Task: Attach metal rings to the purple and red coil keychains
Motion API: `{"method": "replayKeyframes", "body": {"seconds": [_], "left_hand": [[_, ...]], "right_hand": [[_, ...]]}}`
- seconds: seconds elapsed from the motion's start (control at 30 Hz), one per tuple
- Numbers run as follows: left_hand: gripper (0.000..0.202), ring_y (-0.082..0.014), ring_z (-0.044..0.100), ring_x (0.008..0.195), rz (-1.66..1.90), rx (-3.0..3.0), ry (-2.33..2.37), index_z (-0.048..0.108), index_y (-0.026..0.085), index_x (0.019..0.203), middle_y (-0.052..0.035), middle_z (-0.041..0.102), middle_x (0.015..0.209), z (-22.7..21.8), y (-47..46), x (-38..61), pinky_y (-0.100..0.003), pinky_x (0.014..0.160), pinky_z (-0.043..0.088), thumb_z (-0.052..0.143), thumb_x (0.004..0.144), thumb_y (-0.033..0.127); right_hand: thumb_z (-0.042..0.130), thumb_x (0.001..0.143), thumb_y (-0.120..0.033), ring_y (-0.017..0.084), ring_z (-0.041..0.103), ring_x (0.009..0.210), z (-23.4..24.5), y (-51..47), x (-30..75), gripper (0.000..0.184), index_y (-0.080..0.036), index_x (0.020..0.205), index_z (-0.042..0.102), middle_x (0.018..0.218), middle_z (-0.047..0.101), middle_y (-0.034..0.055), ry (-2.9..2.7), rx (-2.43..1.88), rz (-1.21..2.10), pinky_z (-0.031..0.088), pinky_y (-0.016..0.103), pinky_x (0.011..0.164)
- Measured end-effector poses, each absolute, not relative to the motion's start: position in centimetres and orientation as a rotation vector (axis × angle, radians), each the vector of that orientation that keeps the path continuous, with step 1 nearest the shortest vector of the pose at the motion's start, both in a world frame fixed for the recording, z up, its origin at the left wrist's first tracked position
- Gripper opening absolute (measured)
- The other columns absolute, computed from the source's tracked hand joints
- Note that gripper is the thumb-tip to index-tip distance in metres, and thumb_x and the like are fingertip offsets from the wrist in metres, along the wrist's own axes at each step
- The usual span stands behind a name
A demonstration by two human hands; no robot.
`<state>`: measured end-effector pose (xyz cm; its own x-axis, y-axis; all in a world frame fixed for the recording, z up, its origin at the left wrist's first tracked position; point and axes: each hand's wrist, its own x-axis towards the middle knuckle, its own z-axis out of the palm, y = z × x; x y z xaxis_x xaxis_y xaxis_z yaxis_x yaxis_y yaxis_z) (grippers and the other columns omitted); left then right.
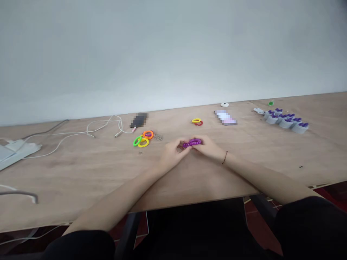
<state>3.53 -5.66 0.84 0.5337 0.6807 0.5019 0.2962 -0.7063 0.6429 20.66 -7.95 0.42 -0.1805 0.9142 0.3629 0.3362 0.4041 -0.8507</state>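
Note:
Between my two hands, just above the table, is a purple spiral coil band (195,142). My left hand (175,150) pinches its left end, where the coil bunches up. On the other side my right hand (206,146) grips the loop with thumb and fingers. A thin dark red string circles my right wrist. Left of my hands lie coil bands in orange (148,134), yellow (143,143) and green (137,141), with a bit of purple among them. Several small metal rings (158,137) lie beside these.
Farther back lie a yellow band (196,120) on a red one (199,123), a dark phone (139,120) and a light phone (225,117). White cups with purple pieces (286,122) stand at right. White cables (103,126) and a power strip (18,151) occupy the left.

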Motion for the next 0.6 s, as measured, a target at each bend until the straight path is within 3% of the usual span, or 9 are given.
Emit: {"method": "replayKeyframes", "body": {"seconds": [0.13, 0.37, 0.47, 0.6], "left_hand": [[0.028, -0.0146, 0.064, 0.080, 1.033, 2.206, 0.770, 0.056, 0.017, 0.101, -0.0043, 0.067, 0.092, 0.7, -5.4, 3.5, -0.027, 0.075, 0.052, 0.059, 0.077, 0.030], [0.024, -0.0148, 0.062, 0.080, 1.015, 2.190, 0.822, 0.059, 0.018, 0.094, -0.0034, 0.066, 0.090, 0.7, -5.2, 3.4, -0.028, 0.077, 0.051, 0.057, 0.078, 0.035], [0.033, -0.0157, 0.061, 0.089, 0.970, 2.059, 0.805, 0.056, 0.019, 0.104, -0.0049, 0.063, 0.102, 0.4, -4.8, 3.5, -0.028, 0.078, 0.051, 0.058, 0.077, 0.036], [0.046, -0.0176, 0.061, 0.090, 0.870, 1.627, 0.826, 0.050, 0.018, 0.117, -0.0106, 0.058, 0.115, 0.0, -4.4, 4.0, -0.029, 0.072, 0.053, 0.049, 0.081, 0.047]], "right_hand": [[0.054, 0.070, -0.015, 0.017, 0.059, 0.084, 0.5, -7.9, 21.1, 0.024, -0.017, 0.092, 0.064, 0.088, 0.066, 0.0035, -1.734, -1.049, 0.772, 0.045, 0.029, 0.074], [0.056, 0.073, -0.023, 0.011, 0.051, 0.053, 0.4, -7.9, 21.0, 0.012, -0.015, 0.079, 0.064, 0.060, 0.059, -0.0013, -1.695, -1.163, 0.739, 0.039, 0.022, 0.049], [0.054, 0.077, -0.026, 0.012, 0.054, 0.058, 0.3, -8.0, 20.8, 0.016, -0.015, 0.084, 0.063, 0.067, 0.063, 0.0007, -1.652, -1.175, 0.684, 0.041, 0.023, 0.052], [0.050, 0.081, -0.026, 0.014, 0.058, 0.066, 0.2, -8.3, 20.8, 0.015, -0.018, 0.084, 0.062, 0.074, 0.066, 0.0024, -1.674, -1.254, 0.344, 0.043, 0.025, 0.060]]}}
